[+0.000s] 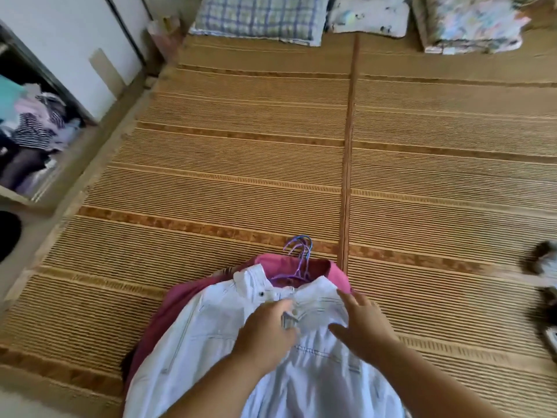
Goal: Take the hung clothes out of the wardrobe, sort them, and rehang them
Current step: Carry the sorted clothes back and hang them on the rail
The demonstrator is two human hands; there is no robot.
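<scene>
Head view. A pale denim jacket [259,342] lies front-up on the woven mat [241,164] of the bed, on top of a pink garment [180,300]; the purple hanger hooks [298,251] stick out past the collars. Judgement: the garments are stacked flat, hooks together, so each can be sorted and lifted by its hanger.

Left hand [265,333] — its fingers are curled closed, pinching the jacket placket near the collar, beside a small grey tab whose nature is unclear. Right hand [361,324] — its fingers are spread wide and flat, resting on or just over the jacket's right chest; it grips nothing. Contact cannot be confirmed.

The open wardrobe [30,140] sits at far left, well apart, with clothes heaped inside. Pillows [259,16] lie at the bed's far end.
</scene>
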